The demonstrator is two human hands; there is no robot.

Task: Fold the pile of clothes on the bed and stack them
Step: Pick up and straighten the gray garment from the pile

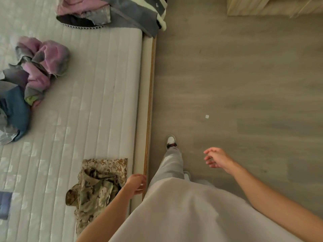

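A crumpled pile of clothes (29, 75), pink, grey and blue, lies at the left of the white quilted bed (90, 95). Camouflage garments (97, 182) lie near the bed's right edge, one folded flat with another loosely on top. A second heap of grey, pink and striped clothes (113, 13) sits at the bed's far corner. My left hand (136, 184) hangs over the bed's edge beside the camouflage garments, fingers loosely curled, holding nothing. My right hand (216, 158) is out over the floor, fingers relaxed and empty.
The bed's wooden rim (149, 109) runs down the middle of the view. Grey wood floor (244, 84) lies to the right with a small white scrap (207, 116). Light wooden furniture (272, 6) stands at the top right. A blue folded item (5, 205) shows at the left edge.
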